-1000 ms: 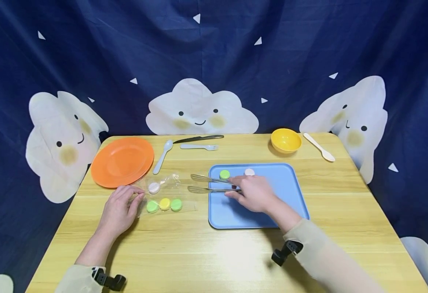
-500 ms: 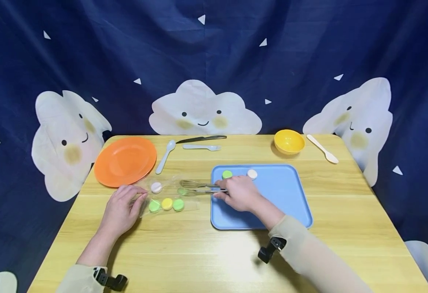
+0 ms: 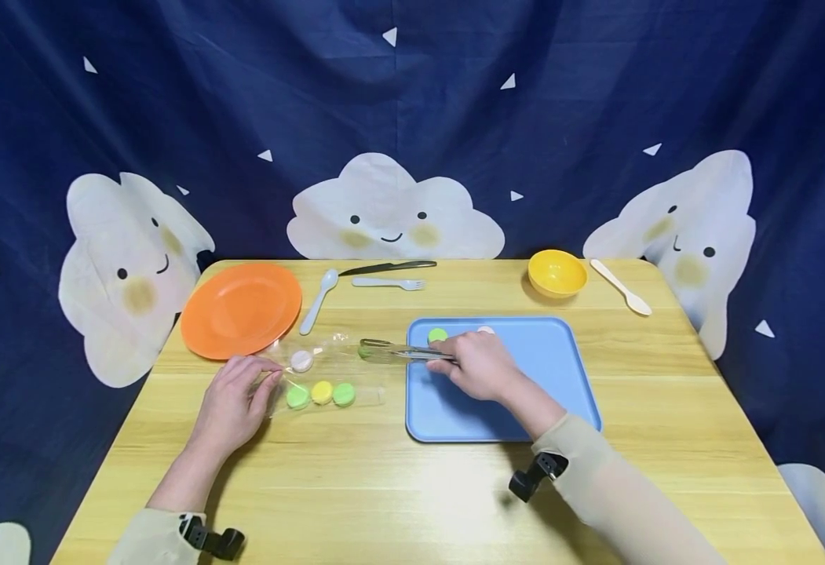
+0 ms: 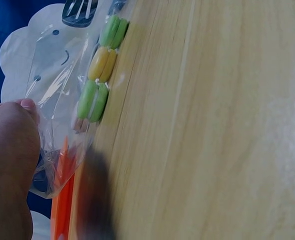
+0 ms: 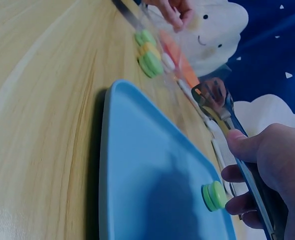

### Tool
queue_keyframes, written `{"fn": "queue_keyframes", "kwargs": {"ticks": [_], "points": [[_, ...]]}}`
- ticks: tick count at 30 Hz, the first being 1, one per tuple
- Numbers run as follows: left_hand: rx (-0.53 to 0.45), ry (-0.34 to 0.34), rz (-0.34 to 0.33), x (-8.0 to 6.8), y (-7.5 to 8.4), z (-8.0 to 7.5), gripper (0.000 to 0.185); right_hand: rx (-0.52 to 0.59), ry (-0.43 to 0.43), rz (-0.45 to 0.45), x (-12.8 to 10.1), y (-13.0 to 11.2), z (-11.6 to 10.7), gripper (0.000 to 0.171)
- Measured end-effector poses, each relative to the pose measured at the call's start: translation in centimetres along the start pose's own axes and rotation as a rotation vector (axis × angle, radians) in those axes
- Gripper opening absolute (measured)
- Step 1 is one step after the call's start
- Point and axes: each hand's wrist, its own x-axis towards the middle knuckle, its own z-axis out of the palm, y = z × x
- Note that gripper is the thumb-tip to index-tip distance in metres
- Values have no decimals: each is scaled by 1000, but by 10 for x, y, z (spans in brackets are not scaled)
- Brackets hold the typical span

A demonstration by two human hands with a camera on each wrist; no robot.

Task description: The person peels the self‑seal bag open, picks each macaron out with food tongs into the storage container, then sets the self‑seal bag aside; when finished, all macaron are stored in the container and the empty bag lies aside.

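A: Left hand (image 3: 231,404)?
B: Thumb and fingertips together, pinching the clear bag (image 3: 330,370), which we place at the tray (image 3: 553,369)'s 9 o'clock.
A: Inside we count 4 macarons (image 3: 322,392). Right hand (image 3: 481,366)?
B: Curled round the tongs (image 3: 415,352); at their tips, towards 9 o'clock, 1 green macaron (image 3: 365,352).
A: On the tray we log another green macaron (image 3: 437,335) at 10 o'clock, 1 white macaron (image 3: 485,329) near 12.

We're at six clear macarons (image 3: 322,392) — whether the one pair of tongs (image 3: 421,354) holds a seventh, we can't tell — two spoons (image 3: 318,302), two hands (image 3: 231,404), two wrist cameras (image 3: 210,538), and one each of tray (image 3: 553,365), bag (image 3: 330,362), plate (image 3: 241,311), bowl (image 3: 557,276), knife (image 3: 391,267), fork (image 3: 385,282), worktop (image 3: 363,479)!
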Motion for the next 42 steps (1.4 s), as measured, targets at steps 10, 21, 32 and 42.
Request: {"fn": "queue_keyframes", "kwargs": {"ticks": [10, 21, 32, 42], "points": [[-14, 5, 6, -2, -3, 0, 16, -16, 14, -8, 1, 0, 2, 30], [-46, 4, 11, -2, -2, 1, 17, 7, -111, -33, 27, -23, 14, 36], [-57, 1, 7, 1, -2, 2, 18, -41, -169, -82, 51, -44, 26, 41], [-44, -22, -18, 8, 1, -2, 15, -64, -164, -131, 66, -54, 36, 38]]}}
